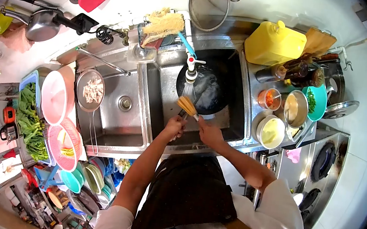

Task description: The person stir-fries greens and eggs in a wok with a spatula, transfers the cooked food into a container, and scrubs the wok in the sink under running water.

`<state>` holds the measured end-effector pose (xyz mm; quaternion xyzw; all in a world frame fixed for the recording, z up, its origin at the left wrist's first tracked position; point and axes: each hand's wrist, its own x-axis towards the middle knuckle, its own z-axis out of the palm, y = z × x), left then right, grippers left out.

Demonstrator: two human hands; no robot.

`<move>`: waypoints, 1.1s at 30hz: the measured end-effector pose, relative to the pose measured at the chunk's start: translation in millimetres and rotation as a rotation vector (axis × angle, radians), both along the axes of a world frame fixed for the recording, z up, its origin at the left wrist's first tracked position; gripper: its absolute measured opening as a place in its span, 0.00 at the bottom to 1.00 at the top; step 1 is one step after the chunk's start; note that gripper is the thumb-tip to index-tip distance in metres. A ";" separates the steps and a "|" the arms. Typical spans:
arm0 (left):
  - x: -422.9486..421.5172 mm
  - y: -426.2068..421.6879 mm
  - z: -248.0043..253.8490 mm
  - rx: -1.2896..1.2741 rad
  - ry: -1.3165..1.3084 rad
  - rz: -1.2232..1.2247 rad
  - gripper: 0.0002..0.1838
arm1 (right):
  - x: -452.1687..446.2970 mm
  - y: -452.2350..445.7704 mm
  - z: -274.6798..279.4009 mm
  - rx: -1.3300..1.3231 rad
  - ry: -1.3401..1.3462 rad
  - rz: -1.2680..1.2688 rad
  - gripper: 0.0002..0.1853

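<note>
A black wok (220,80) sits in the right-hand sink basin, with water from the tap (191,72) running into it and splashing. My left hand (174,128) is closed around the wok's short dark handle (182,113) at the near edge. My right hand (210,134) grips the end of a bamboo brush (187,105). The brush's bristles point up and left, over the near rim of the wok and just below the stream. My two hands are close together but apart.
A strainer of pale meat pieces (93,90) rests over the left basin (120,123). To the right stand a yellow jug (275,44), bottles, and bowls of chopped ingredients (272,131). A stove (323,161) lies further right. Leafy greens (31,123) and pink baskets (54,97) stand left.
</note>
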<state>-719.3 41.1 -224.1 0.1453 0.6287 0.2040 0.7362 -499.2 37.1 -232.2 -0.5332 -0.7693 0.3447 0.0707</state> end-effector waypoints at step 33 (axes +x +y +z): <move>-39.5 -150.4 -6.0 0.218 0.633 -0.460 0.30 | -3.6 67.4 -108.4 -0.211 -0.312 0.109 0.18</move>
